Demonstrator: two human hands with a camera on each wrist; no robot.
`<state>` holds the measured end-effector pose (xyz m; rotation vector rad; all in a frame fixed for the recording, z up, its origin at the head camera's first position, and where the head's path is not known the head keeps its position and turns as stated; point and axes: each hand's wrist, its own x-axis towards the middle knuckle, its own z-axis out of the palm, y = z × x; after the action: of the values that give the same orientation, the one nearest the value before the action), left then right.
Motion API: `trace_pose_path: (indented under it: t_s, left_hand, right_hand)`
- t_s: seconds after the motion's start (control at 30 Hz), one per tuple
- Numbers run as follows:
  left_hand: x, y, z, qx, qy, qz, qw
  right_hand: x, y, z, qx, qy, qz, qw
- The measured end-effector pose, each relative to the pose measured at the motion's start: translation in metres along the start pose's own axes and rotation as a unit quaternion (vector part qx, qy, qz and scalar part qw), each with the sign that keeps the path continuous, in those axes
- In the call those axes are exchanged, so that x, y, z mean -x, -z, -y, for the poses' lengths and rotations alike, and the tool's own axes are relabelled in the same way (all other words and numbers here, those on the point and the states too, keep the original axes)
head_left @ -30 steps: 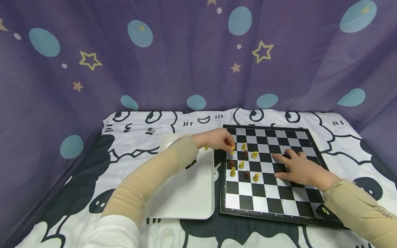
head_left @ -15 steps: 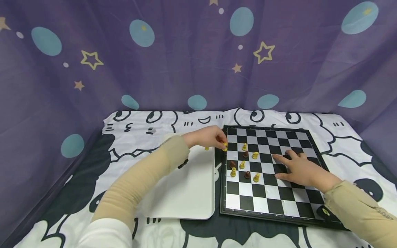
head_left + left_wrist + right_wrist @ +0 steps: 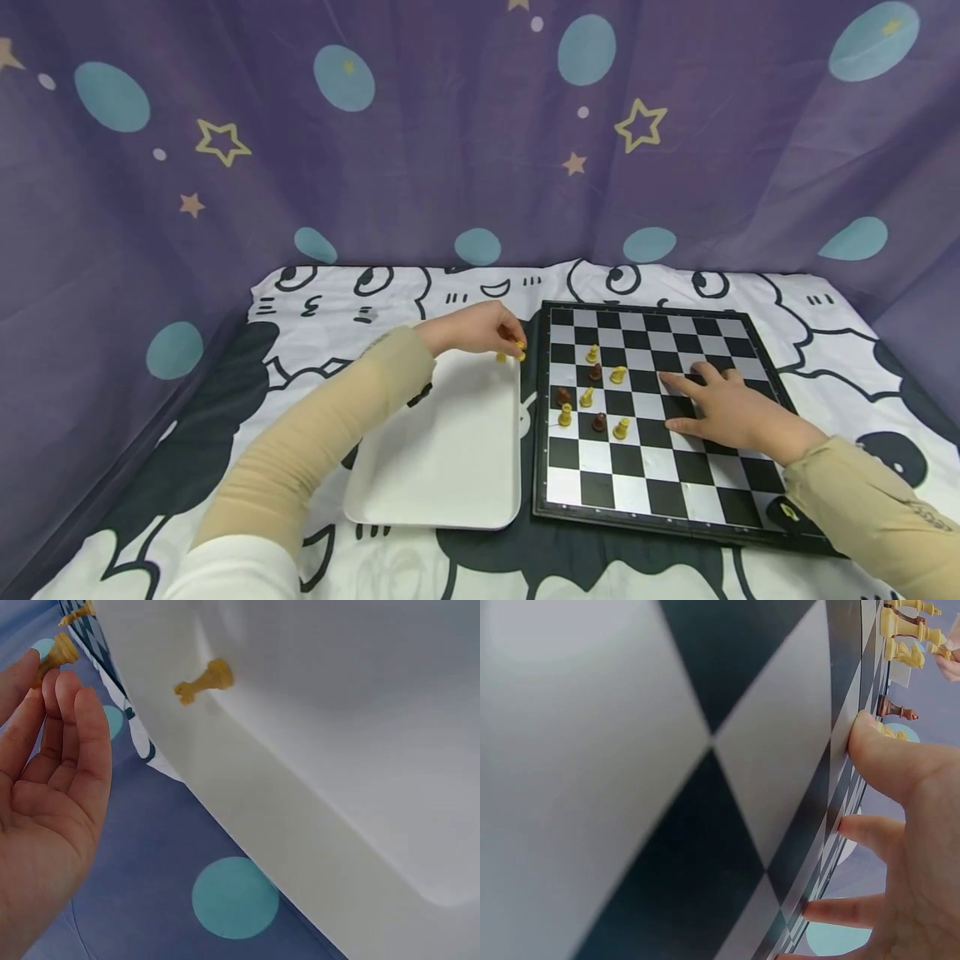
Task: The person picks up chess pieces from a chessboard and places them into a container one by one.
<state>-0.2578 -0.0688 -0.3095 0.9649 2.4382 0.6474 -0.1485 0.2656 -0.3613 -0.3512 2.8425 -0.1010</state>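
My left hand (image 3: 487, 327) pinches a yellow chess piece (image 3: 64, 651) between thumb and fingertips, at the far right corner of a white tray (image 3: 438, 458). Which kind of piece it is cannot be made out. Inside that tray, against its far wall, is another yellow chess piece (image 3: 206, 679). My right hand (image 3: 727, 412) rests on the right half of a black-and-white chessboard (image 3: 651, 459), fingers spread. On the board's left half stand several yellow chess pieces, one a rook-like piece (image 3: 621, 428), and three brown chess pieces, the nearest (image 3: 599, 422) among them.
The tray lies left of the chessboard with a narrow gap between them. A cloth with cartoon faces (image 3: 390, 292) covers the table. Behind it hangs a purple curtain (image 3: 420, 150). A small dark round item (image 3: 783, 512) sits at the board's near right corner, partly under the right sleeve.
My left hand has lifted the yellow chess piece off the board's left edge and carried it left to the tray's far right corner. The right hand has stayed in place.
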Motion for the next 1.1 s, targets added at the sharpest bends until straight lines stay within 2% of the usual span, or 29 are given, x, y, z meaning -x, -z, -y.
trace_pose_path:
  t_s: [0.27, 0.57, 0.87, 1.1]
  left_hand:
    - [0.006, 0.000, 0.012, -0.004, -0.007, -0.004, 1.0000]
    - [0.007, -0.011, 0.025, -0.009, 0.003, -0.004, 1.0000]
    - [0.007, -0.021, 0.031, -0.031, 0.022, 0.008, 0.9992]
    - [0.003, -0.026, 0.034, -0.039, 0.009, 0.010, 0.9991]
  right_hand:
    - [0.001, -0.001, -0.002, -0.003, 0.003, -0.010, 1.000]
    - [0.001, -0.001, -0.001, -0.002, 0.004, -0.010, 1.000]
    - [0.001, -0.001, -0.001, -0.005, 0.002, -0.003, 1.000]
    - [0.001, -0.001, -0.001, -0.006, 0.004, -0.005, 1.000]
